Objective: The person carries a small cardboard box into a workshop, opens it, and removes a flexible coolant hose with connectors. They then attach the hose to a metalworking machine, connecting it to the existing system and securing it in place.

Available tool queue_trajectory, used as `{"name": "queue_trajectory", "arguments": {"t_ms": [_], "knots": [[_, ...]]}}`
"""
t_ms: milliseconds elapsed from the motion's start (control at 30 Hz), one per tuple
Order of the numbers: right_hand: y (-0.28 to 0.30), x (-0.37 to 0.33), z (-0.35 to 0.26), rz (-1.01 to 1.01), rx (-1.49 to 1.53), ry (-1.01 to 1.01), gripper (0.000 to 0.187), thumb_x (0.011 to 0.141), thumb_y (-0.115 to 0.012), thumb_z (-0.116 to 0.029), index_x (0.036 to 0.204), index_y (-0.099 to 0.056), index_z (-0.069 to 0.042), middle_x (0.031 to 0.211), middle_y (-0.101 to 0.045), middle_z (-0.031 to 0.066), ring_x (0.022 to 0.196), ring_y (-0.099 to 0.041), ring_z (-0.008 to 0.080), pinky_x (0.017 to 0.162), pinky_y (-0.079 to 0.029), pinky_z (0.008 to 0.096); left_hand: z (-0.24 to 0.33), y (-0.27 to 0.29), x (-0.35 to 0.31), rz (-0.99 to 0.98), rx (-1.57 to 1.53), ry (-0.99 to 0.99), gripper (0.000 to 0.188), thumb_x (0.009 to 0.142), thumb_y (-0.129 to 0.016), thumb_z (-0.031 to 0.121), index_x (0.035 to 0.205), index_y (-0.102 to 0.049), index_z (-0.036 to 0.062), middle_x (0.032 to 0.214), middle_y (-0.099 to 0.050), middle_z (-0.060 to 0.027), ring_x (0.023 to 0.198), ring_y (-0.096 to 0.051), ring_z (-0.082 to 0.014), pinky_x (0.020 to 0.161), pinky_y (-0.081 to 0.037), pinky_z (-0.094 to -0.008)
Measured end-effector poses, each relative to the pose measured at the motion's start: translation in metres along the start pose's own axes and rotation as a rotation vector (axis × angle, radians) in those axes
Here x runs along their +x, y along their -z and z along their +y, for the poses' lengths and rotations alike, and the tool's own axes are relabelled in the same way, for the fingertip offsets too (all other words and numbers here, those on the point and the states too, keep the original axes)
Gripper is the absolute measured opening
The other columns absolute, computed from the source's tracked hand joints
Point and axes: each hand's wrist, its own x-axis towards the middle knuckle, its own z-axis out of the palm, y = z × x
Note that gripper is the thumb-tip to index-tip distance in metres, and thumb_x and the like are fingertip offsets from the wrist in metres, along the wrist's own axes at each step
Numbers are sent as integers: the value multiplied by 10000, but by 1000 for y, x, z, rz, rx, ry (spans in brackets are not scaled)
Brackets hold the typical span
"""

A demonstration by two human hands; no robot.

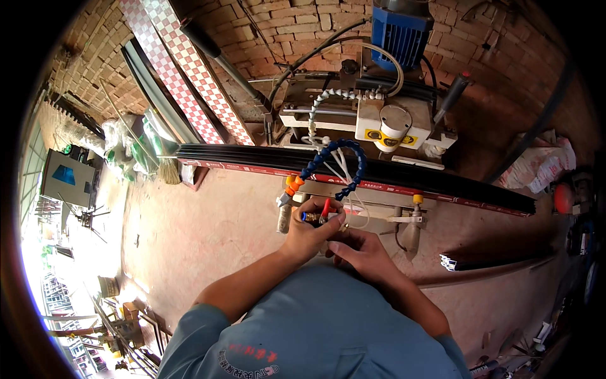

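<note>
My left hand (pixel 307 235) is closed around a small brass-coloured valve (pixel 324 218) with a red lever (pixel 326 208) and a blue push-in fitting (pixel 308 217). Just to its right and slightly nearer, my right hand (pixel 358 250) has curled fingers close under the valve; what they grip, if anything, is hidden. Above both hands loops a blue segmented coolant hose (pixel 334 146), ending in an orange section (pixel 295 185) with a grey nozzle (pixel 284 199). Thin clear tubing (pixel 346 165) runs down beside it toward the valve.
Long black profiles (pixel 404 174) with red wrapping lie across the machine ahead. Behind them stand a white machine head (pixel 382 123) and a blue motor (pixel 401 35). Checkered boards (pixel 189 69) lean on the brick wall. More dark profiles (pixel 492 258) lie at right.
</note>
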Motion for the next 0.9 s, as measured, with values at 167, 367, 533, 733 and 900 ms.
{"name": "queue_trajectory", "arguments": {"t_ms": [167, 367, 533, 733, 900], "knots": [[-1, -7, -2, 139, 159, -4, 224, 990, -621, -172, 1093, -686, 17, 857, -711, 78, 691, -647, 126, 641, -492, 253, -4, 0, -3, -61, 50, -83, 186, 897, -720, 19, 1065, -639, 25, 977, -669, -36, 890, -616, -87, 799, -518, -259], [-3, -17, -13, 356, 121, 115, 307, 980, -638, -140, 1236, -619, 28, 832, -710, 99, 639, -633, 131, 585, -477, 250, -2, 5, -9, -121, 89, -91, 180, 905, -728, 74, 1068, -662, 31, 983, -665, -8, 885, -607, -51, 790, -514, -231], [8, -9, 1, 348, -157, 98, 268, 974, -665, -160, 1169, -665, 25, 734, -674, 57, 579, -580, 88, 543, -450, 229, 0, 8, -13, -231, 114, -156, 173, 880, -740, 35, 1040, -679, 17, 1015, -672, -59, 949, -618, -106, 851, -507, -270], [32, -2, 29, 568, -68, 270, 262, 1023, -569, -239, 1087, -644, 3, 831, -656, 54, 691, -609, 107, 580, -470, 246, 5, 16, -16, -229, -77, -137, 148, 894, -732, 34, 1027, -666, 33, 1058, -668, -43, 977, -620, -112, 881, -504, -279], [26, 3, 26, 192, 315, 170, 478, 1065, -424, -363, 1392, -460, -16, 1225, -619, 137, 1072, -632, 228, 836, -534, 362, 9, 21, -20, -172, -299, 20, 204, 890, -701, -4, 1037, -603, 97, 1004, -686, -88, 652, -536, -79, 522, -395, -218]]}}
